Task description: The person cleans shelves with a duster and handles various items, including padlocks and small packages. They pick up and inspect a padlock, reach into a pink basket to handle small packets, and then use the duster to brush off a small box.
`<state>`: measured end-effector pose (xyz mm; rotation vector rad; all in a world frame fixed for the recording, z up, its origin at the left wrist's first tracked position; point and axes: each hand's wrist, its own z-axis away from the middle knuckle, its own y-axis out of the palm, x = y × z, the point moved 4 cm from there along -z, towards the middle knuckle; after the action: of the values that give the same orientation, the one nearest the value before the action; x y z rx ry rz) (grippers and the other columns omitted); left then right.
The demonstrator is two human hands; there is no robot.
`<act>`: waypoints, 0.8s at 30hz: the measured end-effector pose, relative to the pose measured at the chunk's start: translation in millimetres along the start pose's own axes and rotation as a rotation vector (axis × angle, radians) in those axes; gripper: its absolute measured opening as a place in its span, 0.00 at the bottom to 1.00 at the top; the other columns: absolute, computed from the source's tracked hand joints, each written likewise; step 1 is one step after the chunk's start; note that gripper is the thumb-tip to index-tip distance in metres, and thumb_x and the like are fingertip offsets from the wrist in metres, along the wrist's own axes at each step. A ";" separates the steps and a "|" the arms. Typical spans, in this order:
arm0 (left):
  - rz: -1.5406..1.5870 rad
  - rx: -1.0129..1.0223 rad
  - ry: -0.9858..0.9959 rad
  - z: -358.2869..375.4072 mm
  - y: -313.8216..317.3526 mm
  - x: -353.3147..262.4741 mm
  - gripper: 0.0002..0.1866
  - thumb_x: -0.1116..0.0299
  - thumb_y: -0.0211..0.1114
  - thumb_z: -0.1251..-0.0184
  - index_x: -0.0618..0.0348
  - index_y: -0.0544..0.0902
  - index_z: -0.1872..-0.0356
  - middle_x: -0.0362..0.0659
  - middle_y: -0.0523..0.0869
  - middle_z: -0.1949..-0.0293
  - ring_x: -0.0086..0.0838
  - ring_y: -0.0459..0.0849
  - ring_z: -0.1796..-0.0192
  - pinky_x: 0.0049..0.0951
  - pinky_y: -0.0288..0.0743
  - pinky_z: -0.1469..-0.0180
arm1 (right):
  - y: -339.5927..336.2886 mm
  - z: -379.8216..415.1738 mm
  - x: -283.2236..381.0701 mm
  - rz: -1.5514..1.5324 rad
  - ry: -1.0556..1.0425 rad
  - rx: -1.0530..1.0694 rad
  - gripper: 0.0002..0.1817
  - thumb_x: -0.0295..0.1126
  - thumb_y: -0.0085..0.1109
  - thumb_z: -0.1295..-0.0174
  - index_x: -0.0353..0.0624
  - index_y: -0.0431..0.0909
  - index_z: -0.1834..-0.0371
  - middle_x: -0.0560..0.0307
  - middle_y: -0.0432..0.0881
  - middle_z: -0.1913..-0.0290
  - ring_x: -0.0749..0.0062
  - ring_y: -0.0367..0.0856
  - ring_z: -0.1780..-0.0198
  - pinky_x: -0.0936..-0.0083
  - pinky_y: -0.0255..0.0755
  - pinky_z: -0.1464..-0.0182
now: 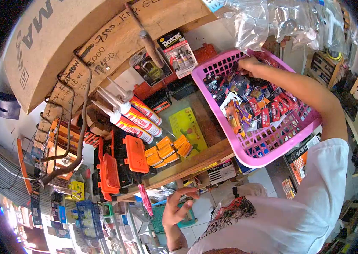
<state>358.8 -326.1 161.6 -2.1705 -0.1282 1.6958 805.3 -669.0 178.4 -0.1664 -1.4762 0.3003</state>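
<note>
My white shirt lies nearest. Carded packets heap in the far part of the pink basket, its long axis running obliquely away from me. Right hand nearer, dipped in at the far end; fingertips hidden, grip can't be told. Left hand well apart, loosely spread, empty. Smaller print illegible.

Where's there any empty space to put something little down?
There's a bare strip of counter between the green sheet and the pink basket. The basket's end nearest the body shows bare mesh past the red packets. It's crowded at the other end, where the right hand is, and around the silicone tubes, small orange boxes and orange cases.
</note>
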 end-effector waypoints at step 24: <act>-0.017 0.265 -0.002 -49.0 26.9 5.7 0.20 0.71 0.65 0.34 0.67 0.77 0.42 0.52 0.87 0.56 0.37 0.87 0.50 0.36 0.77 0.45 | -21.8 66.6 34.1 0.635 -0.712 0.330 0.11 0.31 0.60 0.36 0.38 0.84 0.54 0.52 0.85 0.69 0.69 0.82 0.74 0.68 0.74 0.69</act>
<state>402.6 -361.0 156.7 -1.9669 0.0733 1.6053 743.6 -684.4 223.3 -0.2775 -2.0171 1.2056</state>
